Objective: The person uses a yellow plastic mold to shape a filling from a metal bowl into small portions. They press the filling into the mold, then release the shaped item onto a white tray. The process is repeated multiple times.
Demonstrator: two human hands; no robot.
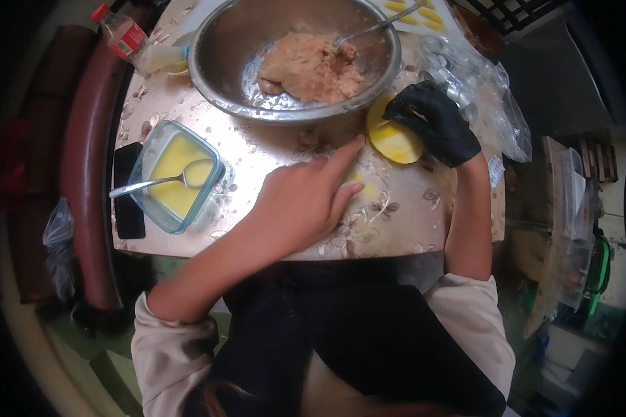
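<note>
My left hand (302, 201) is bare and holds nothing. Its index finger stretches toward a yellow, round, shallow piece (398, 144), the thumb apart and low over the tabletop. On my right hand (438, 125) is a black glove, its fingers curled down over the upper side of that yellow piece. What lies under those fingers is partly hidden. Beyond both hands stands a large steel bowl (219, 97) with pinkish minced meat (306, 66) and a fork (379, 26) stuck in it. A glass container (214, 187) of yellow liquid, with a spoon (146, 185) across it, sits at the left.
A dark phone (129, 208) lies beside the glass container. At the far left stand a red-labelled bottle (123, 35) and a pale cup (165, 59). Crumpled clear plastic (497, 104) covers the right side. Several yellow pieces (424, 15) lie on a white tray behind the bowl.
</note>
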